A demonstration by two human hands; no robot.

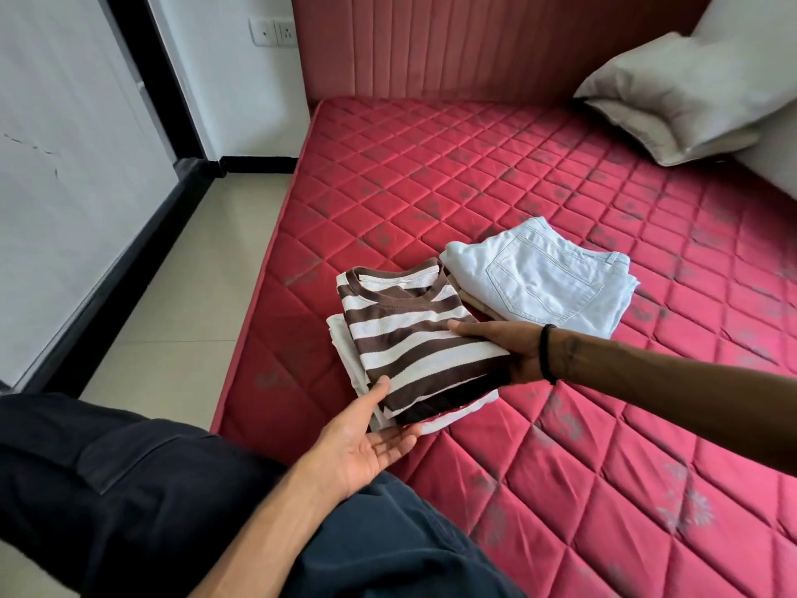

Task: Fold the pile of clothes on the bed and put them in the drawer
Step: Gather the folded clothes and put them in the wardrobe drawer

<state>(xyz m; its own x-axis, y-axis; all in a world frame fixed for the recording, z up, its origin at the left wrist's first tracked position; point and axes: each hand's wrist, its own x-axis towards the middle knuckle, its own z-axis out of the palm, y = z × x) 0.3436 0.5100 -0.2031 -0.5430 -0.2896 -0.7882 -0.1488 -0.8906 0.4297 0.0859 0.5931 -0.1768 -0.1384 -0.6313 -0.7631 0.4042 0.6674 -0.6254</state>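
A folded brown-and-white striped shirt [409,338] lies on top of a folded white garment [345,360], and the two form a small stack near the left edge of the bed [474,174], a red quilted mattress with a diamond pattern. The left hand [366,442] comes in from below, palm up and fingers spread; its thumb lies against the near corner of the striped shirt while the fingertips reach to the stack's lower edge, where they touch the white fabric that shows beneath. The right hand [509,347] reaches in from the right, its thumb laid flat across the top of the striped shirt and its palm against the stack's right side; the other fingers are hidden under the cloth, so it seems to hold the stack between thumb and fingers, though how far they curl cannot be told. A black band [545,353] circles the right wrist. Just beyond the stack, touching it at the shirt's collar end, lie folded light-blue jeans [543,278], back pocket upward, with a strip of tan fabric showing beneath their near edge. A grey-white pillow [673,97] leans at the far right against the padded red headboard [474,45]. The person's dark trousers [129,489] fill the lower left, over a pale tiled floor [207,252], and a white wall with a socket plate [274,33] stands to the left of the bed.
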